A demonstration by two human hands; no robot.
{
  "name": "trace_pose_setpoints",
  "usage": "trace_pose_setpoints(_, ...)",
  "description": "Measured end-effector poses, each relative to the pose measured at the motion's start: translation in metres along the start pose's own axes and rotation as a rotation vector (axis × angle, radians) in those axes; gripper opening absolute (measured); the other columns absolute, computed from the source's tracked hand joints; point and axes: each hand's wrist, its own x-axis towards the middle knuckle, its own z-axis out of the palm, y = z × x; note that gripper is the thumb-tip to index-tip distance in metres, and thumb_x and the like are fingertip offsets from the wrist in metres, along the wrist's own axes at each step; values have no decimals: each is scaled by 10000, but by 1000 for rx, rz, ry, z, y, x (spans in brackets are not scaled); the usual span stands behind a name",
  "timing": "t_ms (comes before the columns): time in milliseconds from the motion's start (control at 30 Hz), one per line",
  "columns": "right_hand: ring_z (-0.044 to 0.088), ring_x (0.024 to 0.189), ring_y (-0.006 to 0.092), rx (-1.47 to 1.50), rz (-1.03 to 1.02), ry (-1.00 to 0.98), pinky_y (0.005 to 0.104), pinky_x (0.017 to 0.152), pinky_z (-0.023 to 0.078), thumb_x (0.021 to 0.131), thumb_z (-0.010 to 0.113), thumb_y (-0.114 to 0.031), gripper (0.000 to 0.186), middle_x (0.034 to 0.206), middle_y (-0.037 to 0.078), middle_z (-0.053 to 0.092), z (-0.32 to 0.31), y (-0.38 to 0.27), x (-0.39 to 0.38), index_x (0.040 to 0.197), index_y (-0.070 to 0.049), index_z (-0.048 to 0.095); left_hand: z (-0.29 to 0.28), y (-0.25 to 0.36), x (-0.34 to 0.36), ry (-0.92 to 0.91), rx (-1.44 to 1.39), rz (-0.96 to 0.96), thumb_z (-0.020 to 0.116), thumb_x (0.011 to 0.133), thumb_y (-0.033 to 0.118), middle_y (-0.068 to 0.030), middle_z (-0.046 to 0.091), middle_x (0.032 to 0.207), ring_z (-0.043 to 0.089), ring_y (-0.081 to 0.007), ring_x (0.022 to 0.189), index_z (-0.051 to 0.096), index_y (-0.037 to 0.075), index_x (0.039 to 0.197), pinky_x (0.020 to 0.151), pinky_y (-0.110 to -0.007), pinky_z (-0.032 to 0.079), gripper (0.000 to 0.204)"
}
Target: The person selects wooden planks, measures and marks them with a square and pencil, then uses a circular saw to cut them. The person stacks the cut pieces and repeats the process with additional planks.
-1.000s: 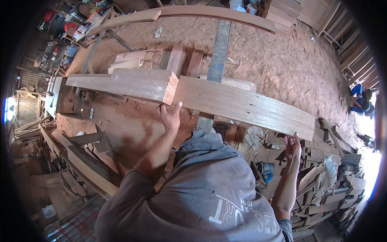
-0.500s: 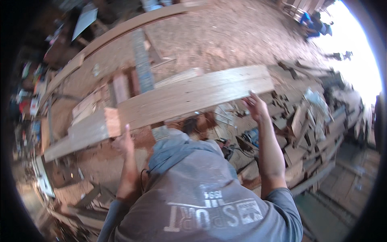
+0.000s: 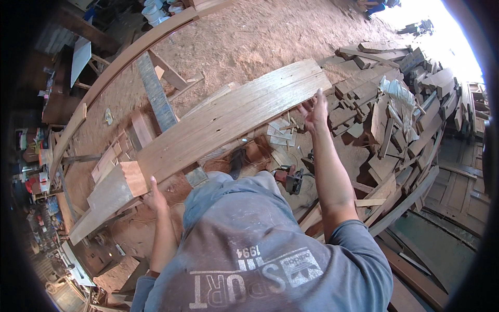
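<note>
A long, wide wooden plank (image 3: 228, 117) slants across in front of me, its far end up to the right. A second wooden piece (image 3: 109, 193) with a pale cut end lies against the plank's left end and reaches down to the left. My left hand (image 3: 155, 198) grips the near edge where the two pieces meet, thumb up, the other fingers partly hidden below. Close to the right end, my right hand (image 3: 315, 113) holds the plank's near edge with thumb and bent fingers. A dark blue-grey bar (image 3: 157, 93) runs beyond the plank.
A red and black power tool (image 3: 289, 178) lies on the ground near my legs. Stacked wood offcuts (image 3: 384, 151) fill the right side, with a plastic bag (image 3: 396, 89) on them. A long curved beam (image 3: 125, 62) stands at the far left. White buckets (image 3: 153, 13) are behind it.
The view has turned and shifted, so the plank now slants more steeply up to the right. Both hands have stayed on it. The power tool shows more fully.
</note>
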Motion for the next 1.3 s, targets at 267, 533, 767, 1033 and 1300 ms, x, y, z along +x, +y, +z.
trace_pose_setpoints(267, 706, 1121, 278, -126, -176, 160, 471, 937, 609, 1146, 502, -594, 603, 1390, 64, 671, -18, -33, 44, 1475, -101, 617, 13, -46, 24, -45, 40, 58, 837, 955, 545, -347, 587, 1518, 604, -456, 1360, 567, -184, 1465, 1157, -510, 469, 929)
trace_pose_setpoints(533, 752, 1020, 270, -327, -236, 173, 388, 827, 639, 1128, 613, -449, 537, 1340, 101, 701, -37, -30, 54, 1496, -59, 574, 7, -10, 10, -83, 179, -18, 796, 959, 625, -387, 651, 1415, 665, -471, 1266, 625, -244, 1336, 1088, -519, 513, 963)
trace_pose_setpoints(767, 733, 896, 161, -515, -225, 126, 337, 723, 645, 1080, 700, -434, 461, 1094, 51, 720, -33, -53, 51, 1298, -28, 700, 4, -30, 22, -57, 237, 42, 798, 954, 630, -380, 709, 1321, 708, -469, 1187, 675, -236, 1272, 1049, -517, 533, 932)
trace_pose_setpoints(1033, 691, 877, 128, -889, -280, 87, 284, 702, 600, 1062, 710, -413, 404, 1032, 47, 714, -42, -75, 78, 1233, -49, 742, 0, -2, 6, -18, 343, 19, 797, 961, 613, -340, 757, 1249, 739, -434, 1150, 744, -182, 1210, 1046, -505, 547, 834)
trace_pose_setpoints(1300, 607, 1253, 258, -826, 47, -10, 449, 935, 541, 1016, 707, -578, 658, 1470, 62, 646, -33, -103, 86, 1567, -253, 555, 6, -56, 27, -137, 103, 6, 783, 998, 523, -282, 759, 1256, 712, -376, 1229, 734, -147, 1251, 1070, -459, 529, 718)
